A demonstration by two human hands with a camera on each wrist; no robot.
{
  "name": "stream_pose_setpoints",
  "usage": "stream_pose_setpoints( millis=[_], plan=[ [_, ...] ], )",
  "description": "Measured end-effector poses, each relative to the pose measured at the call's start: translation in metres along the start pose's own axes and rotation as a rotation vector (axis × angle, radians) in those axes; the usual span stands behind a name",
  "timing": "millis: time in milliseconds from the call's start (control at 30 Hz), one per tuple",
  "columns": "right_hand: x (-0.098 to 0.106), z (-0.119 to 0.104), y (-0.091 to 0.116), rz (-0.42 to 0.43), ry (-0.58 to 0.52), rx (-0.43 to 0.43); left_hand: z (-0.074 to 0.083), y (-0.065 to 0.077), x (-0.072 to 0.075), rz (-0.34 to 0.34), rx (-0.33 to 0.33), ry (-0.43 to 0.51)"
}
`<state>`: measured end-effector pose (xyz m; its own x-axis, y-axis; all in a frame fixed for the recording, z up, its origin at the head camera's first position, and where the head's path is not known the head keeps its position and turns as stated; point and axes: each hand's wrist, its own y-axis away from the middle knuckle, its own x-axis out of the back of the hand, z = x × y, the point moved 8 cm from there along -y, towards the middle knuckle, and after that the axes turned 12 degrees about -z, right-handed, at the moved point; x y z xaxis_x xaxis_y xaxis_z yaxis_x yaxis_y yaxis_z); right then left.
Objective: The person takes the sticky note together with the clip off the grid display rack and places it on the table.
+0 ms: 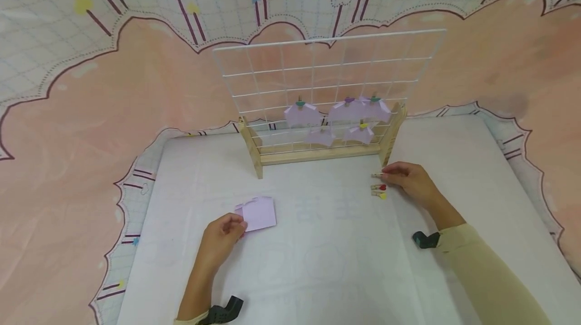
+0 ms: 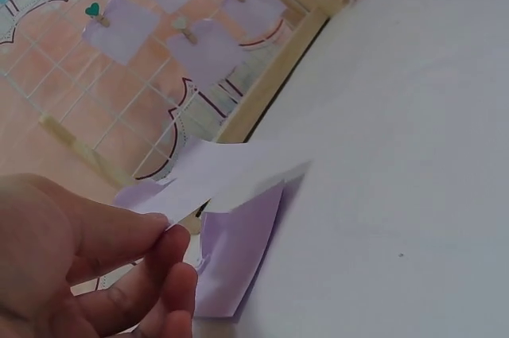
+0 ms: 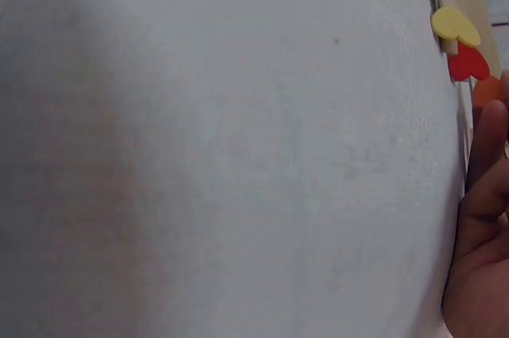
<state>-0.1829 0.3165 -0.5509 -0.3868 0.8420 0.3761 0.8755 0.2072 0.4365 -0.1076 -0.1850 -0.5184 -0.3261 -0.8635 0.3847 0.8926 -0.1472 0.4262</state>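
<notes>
My left hand [image 1: 221, 239] pinches a light purple paper sheet [image 2: 203, 175] at its edge, between thumb and fingertips. Beneath that, a second purple sheet [image 2: 238, 270] rests on the table, its edge curling up. Over at the right, my right hand [image 1: 413, 181] has thumb and fingers at a small wooden clothespin [image 1: 376, 175] topped with an orange heart [image 3: 487, 91], pinching it. Just in front of that one lie a clothespin with a red heart [image 3: 469, 63] and one with a yellow heart [image 3: 456, 26].
A white wire grid rack [image 1: 320, 156] with wooden feet stands at the back of the table. Several purple sheets [image 1: 303, 114] hang on it from heart clothespins. White cloth [image 1: 317, 264] covers the table; a patterned curtain [image 1: 159, 77] hangs behind.
</notes>
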Motion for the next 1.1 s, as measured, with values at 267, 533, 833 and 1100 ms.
stream_pose_setpoints(
  millis=[267,533,833,1100],
  plan=[
    [0.003,0.002,-0.003,-0.006,0.006,-0.023,-0.011,0.005,0.002,-0.013,0.068,-0.099],
    [0.003,0.005,-0.002,-0.004,0.045,-0.025,-0.017,0.007,0.003,-0.032,0.123,-0.129],
    [0.000,0.000,-0.003,-0.006,0.044,-0.017,-0.021,0.004,0.005,-0.035,0.143,-0.168],
    [-0.001,0.000,-0.001,-0.012,0.042,-0.020,-0.023,0.003,0.002,-0.044,0.138,-0.200]
  ],
)
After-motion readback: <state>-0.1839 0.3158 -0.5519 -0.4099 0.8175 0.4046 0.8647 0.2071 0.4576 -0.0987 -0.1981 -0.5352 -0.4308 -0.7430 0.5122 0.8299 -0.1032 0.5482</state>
